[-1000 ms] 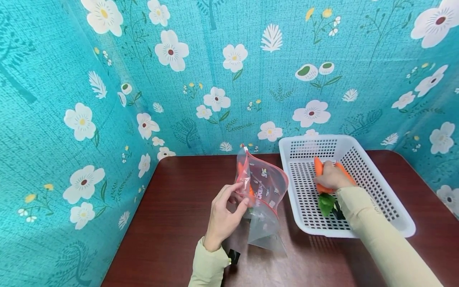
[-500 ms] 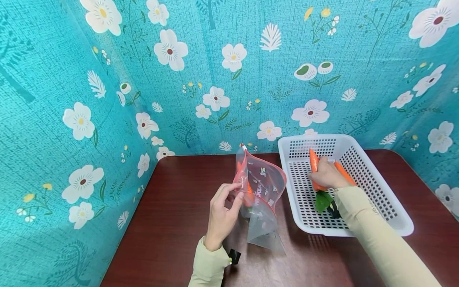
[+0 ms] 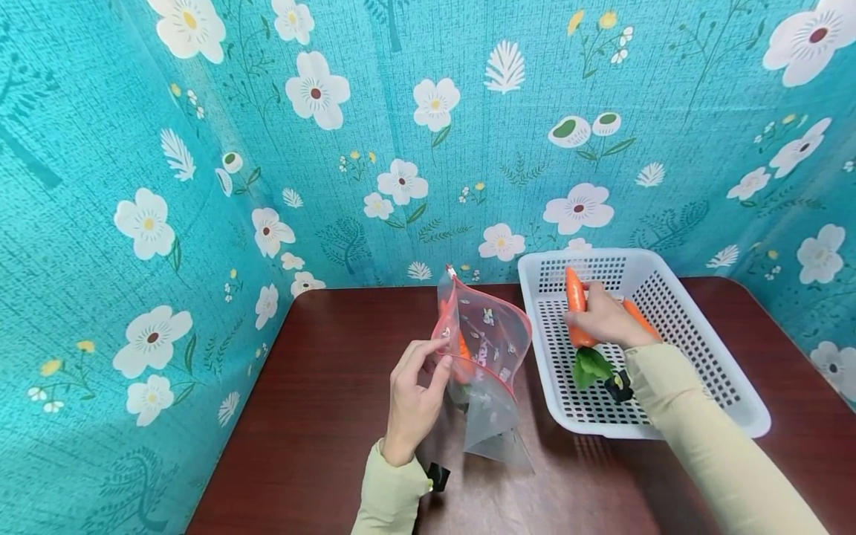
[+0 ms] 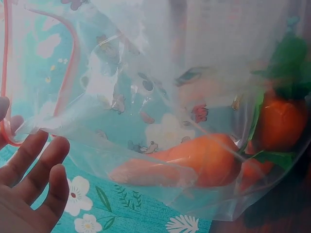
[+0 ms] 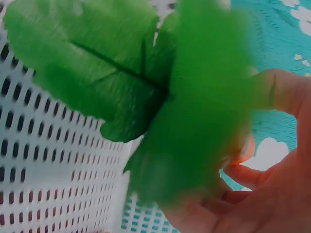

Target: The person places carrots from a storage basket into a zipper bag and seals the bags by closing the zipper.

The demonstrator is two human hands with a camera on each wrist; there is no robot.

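In the head view my left hand (image 3: 416, 397) pinches the red-edged rim of a clear zip bag (image 3: 495, 334), whose mouth gapes toward the right. Through the plastic in the left wrist view show a carrot (image 4: 204, 162) and another orange carrot top (image 4: 282, 124) with green leaves. Over the basket, my right hand (image 3: 610, 318) grips a carrot (image 3: 576, 305) between thumb and fingers, its tip pointing up and away. Green leaves (image 5: 189, 97) of that carrot hang below the hand and fill much of the right wrist view, hiding most of the carrot there.
A white perforated basket (image 3: 729, 371) stands at the right of the dark wooden table (image 3: 321, 416). Another carrot (image 3: 640, 319) lies in it, partly behind my right hand. A flowered turquoise cloth (image 3: 401, 111) hangs behind the table.
My right hand has lifted the carrot and shifted it left within the basket, its leaves moving along with it. The left hand keeps its hold on the bag, nearly still.
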